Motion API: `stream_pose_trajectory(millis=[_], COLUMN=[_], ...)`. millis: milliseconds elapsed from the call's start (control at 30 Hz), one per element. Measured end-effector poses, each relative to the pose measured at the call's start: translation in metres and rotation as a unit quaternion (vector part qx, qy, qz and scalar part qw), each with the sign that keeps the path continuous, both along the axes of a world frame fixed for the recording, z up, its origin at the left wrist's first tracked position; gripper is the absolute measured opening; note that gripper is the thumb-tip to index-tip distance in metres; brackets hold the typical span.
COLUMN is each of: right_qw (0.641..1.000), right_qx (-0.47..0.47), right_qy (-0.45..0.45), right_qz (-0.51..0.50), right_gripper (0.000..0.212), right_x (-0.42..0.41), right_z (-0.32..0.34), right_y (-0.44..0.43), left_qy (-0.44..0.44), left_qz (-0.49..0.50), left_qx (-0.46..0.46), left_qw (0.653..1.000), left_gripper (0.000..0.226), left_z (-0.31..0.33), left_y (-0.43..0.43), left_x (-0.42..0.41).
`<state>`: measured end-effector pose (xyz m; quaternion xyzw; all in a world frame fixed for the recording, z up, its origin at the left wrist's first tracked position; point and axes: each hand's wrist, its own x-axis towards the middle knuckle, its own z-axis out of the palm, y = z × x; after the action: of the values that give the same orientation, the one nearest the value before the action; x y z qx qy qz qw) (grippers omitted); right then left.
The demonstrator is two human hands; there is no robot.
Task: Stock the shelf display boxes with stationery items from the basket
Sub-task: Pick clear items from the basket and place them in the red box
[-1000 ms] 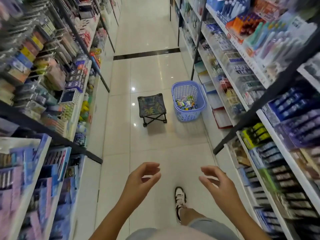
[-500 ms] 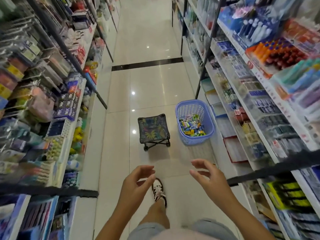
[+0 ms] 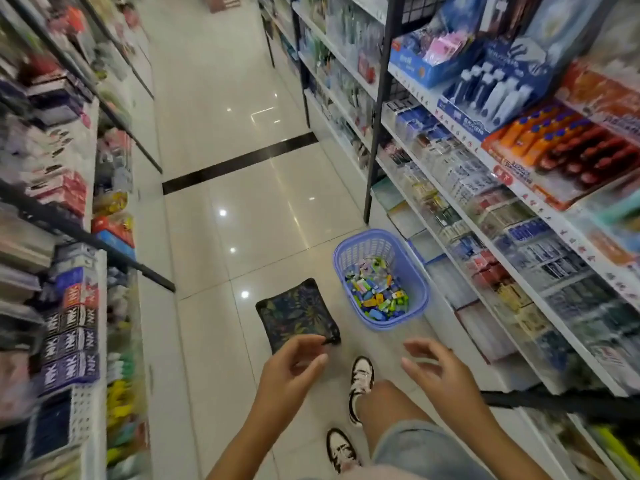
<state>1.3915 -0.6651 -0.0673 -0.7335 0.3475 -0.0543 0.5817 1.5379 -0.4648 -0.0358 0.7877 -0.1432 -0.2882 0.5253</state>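
shop aisle, approach step i judged: left grip (image 3: pixel 288 373) and right grip (image 3: pixel 439 372) hung slack, empty; next needed a stoop into the blue basket (image 3: pixel 370 234).

Stationery shop aisle, stocked shelves (image 3: pixel 485 188) both sides
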Motion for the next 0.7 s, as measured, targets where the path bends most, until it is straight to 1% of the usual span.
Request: stream_pose_trajectory(millis=[133, 233, 367, 467, 533, 567, 600, 633, 667, 700], right_qw=[0.999, 0.997, 0.994, 0.989, 0.984, 0.98, 0.977, 0.973, 0.97, 0.966], right_qx=[0.005, 0.015, 0.029, 0.037, 0.05, 0.053, 0.053, 0.048, 0.044, 0.041], right_qy=[-0.033, -0.047, -0.023, 0.009, 0.028, 0.042, 0.06, 0.077, 0.093, 0.108], right_qz=[-0.037, -0.068, -0.106, -0.144, -0.171, -0.185, -0.198, -0.21, -0.221, -0.231], right_gripper=[0.022, 0.023, 0.017, 0.014, 0.014, 0.012, 0.013, 0.015, 0.019, 0.021], right_x=[0.078, 0.126, 0.164, 0.178, 0.183, 0.185, 0.187, 0.188, 0.189, 0.191], right_z=[-0.005, -0.019, -0.04, -0.052, -0.06, -0.065, -0.069, -0.074, -0.079, -0.084], right_y=[-0.044, -0.086, -0.139, -0.17, -0.186, -0.193, -0.198, -0.203, -0.207, -0.211], left_qy=[0.024, 0.033, 0.029, -0.008, -0.039, -0.066, -0.112, -0.168, -0.205, -0.214], left_qz=[-0.026, -0.059, -0.103, -0.173, -0.231, -0.262, -0.292, -0.319, -0.338, -0.363], left_qx=[0.027, 0.036, 0.039, 0.055, 0.087, 0.116, 0.153, 0.186, 0.199, 0.208], left_qw=[0.999, 0.997, 0.993, 0.983, 0.968, 0.956, 0.937, 0.914, 0.896, 0.882], left_gripper=[0.018, 0.016, 0.014, 0.016, 0.029, 0.035, 0.04, 0.041, 0.041, 0.039], left_z=[-0.023, -0.031, -0.039, -0.051, -0.062, -0.067, -0.071, -0.074, -0.076, -0.078], left_y=[-0.037, -0.081, -0.153, -0.205, -0.238, -0.253, -0.268, -0.282, -0.297, -0.313], left_x=[0.055, 0.107, 0.178, 0.222, 0.247, 0.258, 0.268, 0.278, 0.285, 0.291])
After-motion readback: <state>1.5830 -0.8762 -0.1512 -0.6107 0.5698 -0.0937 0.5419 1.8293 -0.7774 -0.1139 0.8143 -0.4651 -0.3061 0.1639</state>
